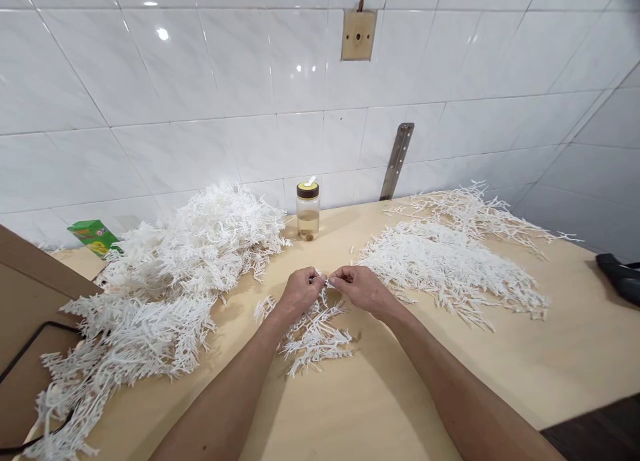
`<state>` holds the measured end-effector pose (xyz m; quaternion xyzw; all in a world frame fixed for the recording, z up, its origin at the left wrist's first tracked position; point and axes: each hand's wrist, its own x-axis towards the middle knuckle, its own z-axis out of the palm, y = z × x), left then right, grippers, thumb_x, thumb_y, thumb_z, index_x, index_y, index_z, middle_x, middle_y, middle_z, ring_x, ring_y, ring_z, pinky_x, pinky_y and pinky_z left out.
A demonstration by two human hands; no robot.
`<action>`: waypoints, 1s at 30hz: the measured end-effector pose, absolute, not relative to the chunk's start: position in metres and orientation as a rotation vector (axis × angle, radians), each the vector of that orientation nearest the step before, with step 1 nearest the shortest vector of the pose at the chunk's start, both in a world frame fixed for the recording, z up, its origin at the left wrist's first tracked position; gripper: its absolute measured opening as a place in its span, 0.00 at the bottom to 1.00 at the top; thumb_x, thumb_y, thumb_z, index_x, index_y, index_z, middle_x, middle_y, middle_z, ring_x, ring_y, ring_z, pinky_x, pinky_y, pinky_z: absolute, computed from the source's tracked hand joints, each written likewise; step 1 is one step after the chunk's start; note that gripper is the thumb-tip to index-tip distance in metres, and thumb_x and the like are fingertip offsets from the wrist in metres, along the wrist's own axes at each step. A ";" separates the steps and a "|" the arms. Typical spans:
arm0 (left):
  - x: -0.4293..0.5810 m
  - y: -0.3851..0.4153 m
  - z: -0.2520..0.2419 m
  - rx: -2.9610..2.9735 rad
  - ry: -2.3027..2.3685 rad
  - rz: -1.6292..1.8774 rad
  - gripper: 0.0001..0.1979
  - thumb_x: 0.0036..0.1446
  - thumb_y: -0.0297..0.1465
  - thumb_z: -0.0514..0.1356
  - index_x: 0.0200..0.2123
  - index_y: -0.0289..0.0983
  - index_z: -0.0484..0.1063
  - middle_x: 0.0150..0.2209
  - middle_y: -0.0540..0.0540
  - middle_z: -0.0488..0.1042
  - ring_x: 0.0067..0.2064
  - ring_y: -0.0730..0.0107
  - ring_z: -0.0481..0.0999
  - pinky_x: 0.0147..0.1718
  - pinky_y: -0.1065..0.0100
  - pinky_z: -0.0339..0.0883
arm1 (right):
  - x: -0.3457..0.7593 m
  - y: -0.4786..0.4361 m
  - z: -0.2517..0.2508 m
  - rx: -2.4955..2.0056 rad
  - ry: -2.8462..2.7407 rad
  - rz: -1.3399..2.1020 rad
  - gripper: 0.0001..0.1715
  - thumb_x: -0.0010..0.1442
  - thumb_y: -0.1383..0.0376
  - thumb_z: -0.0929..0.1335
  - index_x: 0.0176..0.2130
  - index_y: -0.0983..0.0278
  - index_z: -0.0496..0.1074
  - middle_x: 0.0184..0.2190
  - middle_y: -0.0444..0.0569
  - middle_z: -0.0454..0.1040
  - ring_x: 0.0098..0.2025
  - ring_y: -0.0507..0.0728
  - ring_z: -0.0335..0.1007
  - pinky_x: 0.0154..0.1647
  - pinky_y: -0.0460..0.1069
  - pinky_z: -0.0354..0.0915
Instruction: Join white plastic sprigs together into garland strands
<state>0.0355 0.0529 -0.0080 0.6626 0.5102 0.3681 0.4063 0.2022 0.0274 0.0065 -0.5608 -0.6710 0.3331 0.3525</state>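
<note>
My left hand (304, 289) and my right hand (361, 286) meet at the middle of the table, fingertips pinched close together. Between them is a small white branching plastic sprig (326, 282), mostly hidden by the fingers. Both hands grip it, one from each side. Below them lies a small heap of the same white sprigs (320, 344), partly under my left wrist. A large tangled pile of white branching pieces (200, 248) spreads to the left. On the right, a flatter pile of white sprigs (445, 268) lies beside my right hand.
A lidded clear jar (308, 214) with yellowish liquid stands near the tiled wall. A metal bracket (397, 161) leans there. At left are a green packet (94, 237) and a cardboard box (35, 328); a black object (620, 279) sits at the right edge.
</note>
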 end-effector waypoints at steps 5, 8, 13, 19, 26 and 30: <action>0.035 0.052 -0.005 1.704 1.286 0.928 0.14 0.49 0.38 0.58 0.19 0.37 0.61 0.19 0.54 0.58 0.24 0.75 0.56 0.23 0.71 0.48 | 0.204 0.027 0.008 -1.455 -1.790 0.807 0.17 0.56 0.55 0.65 0.30 0.66 0.76 0.25 0.46 0.74 0.28 0.53 0.64 0.29 0.46 0.57; 0.034 0.052 -0.004 1.723 1.269 0.936 0.13 0.50 0.38 0.57 0.20 0.37 0.62 0.19 0.54 0.59 0.24 0.74 0.57 0.24 0.71 0.48 | 0.204 0.027 0.009 -1.488 -1.829 0.725 0.15 0.55 0.58 0.65 0.28 0.65 0.75 0.25 0.46 0.75 0.27 0.53 0.66 0.30 0.47 0.57; 0.040 0.047 -0.008 1.852 1.373 0.974 0.11 0.52 0.34 0.57 0.20 0.38 0.61 0.19 0.53 0.61 0.25 0.73 0.59 0.27 0.70 0.49 | 0.195 0.029 0.001 -1.634 -1.871 0.560 0.11 0.55 0.64 0.64 0.25 0.64 0.73 0.23 0.47 0.75 0.26 0.53 0.66 0.28 0.47 0.56; 0.041 0.042 -0.012 1.797 1.498 1.076 0.11 0.53 0.31 0.55 0.20 0.38 0.61 0.20 0.53 0.62 0.25 0.72 0.59 0.27 0.69 0.49 | 0.198 0.036 -0.006 -1.846 -1.736 0.330 0.10 0.52 0.68 0.65 0.22 0.65 0.71 0.20 0.51 0.73 0.23 0.53 0.64 0.26 0.48 0.54; 0.032 0.048 -0.009 1.518 1.148 1.083 0.16 0.51 0.43 0.59 0.23 0.36 0.67 0.19 0.56 0.58 0.22 0.77 0.55 0.24 0.72 0.50 | 0.216 0.039 -0.004 -1.535 -1.430 0.851 0.15 0.54 0.55 0.67 0.31 0.64 0.72 0.18 0.42 0.68 0.16 0.49 0.57 0.19 0.45 0.54; 0.032 0.052 -0.011 1.501 1.130 1.085 0.18 0.49 0.45 0.61 0.22 0.36 0.66 0.20 0.55 0.59 0.23 0.78 0.56 0.24 0.72 0.51 | 0.214 0.038 -0.009 -1.380 -1.349 1.047 0.19 0.52 0.51 0.69 0.33 0.64 0.71 0.18 0.40 0.66 0.15 0.47 0.52 0.15 0.45 0.51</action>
